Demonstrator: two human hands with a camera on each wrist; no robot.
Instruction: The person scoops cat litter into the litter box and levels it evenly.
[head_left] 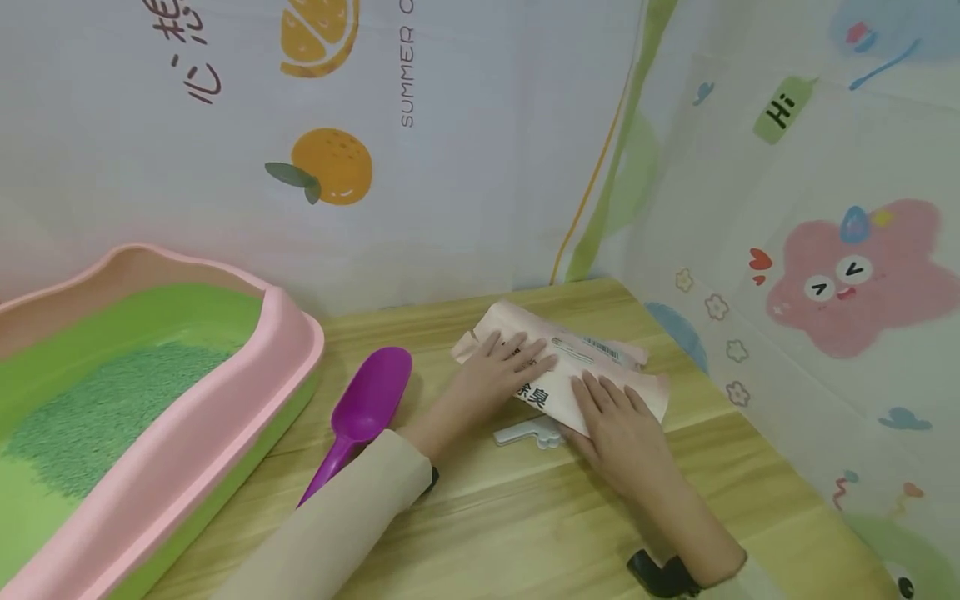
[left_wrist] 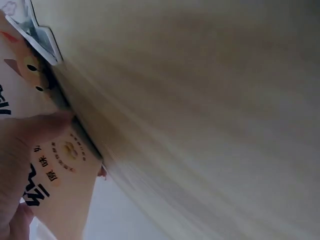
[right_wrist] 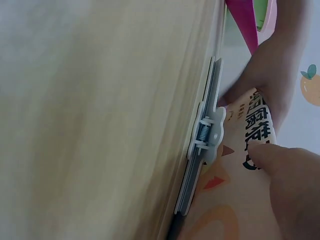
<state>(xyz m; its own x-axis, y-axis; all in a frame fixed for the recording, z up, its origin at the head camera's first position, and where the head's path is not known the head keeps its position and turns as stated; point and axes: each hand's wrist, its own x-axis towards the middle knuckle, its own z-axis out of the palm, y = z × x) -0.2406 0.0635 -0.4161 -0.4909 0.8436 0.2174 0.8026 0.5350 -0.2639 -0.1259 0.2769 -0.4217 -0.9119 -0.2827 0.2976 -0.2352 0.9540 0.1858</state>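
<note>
A pale pink printed bag [head_left: 553, 379] lies folded on the wooden table, creased and fairly flat. My left hand [head_left: 497, 369] rests across its left part with the fingers spread. On the right part lies my right hand [head_left: 617, 429], its fingers nearly straight. In the left wrist view, the left thumb [left_wrist: 47, 127] touches the bag's printed side. The right thumb [right_wrist: 270, 155] also lies against the print in the right wrist view. A white sealing clip [head_left: 525, 431] with a metal spring [right_wrist: 203, 132] sits at the bag's near edge, partly hidden by it.
A purple scoop [head_left: 372, 396] lies left of the bag, its handle partly behind my left sleeve. Further left stands a pink-rimmed green litter box [head_left: 288, 342] with green litter [head_left: 127, 408] inside. Printed cloth [head_left: 480, 167] covers the walls behind and to the right.
</note>
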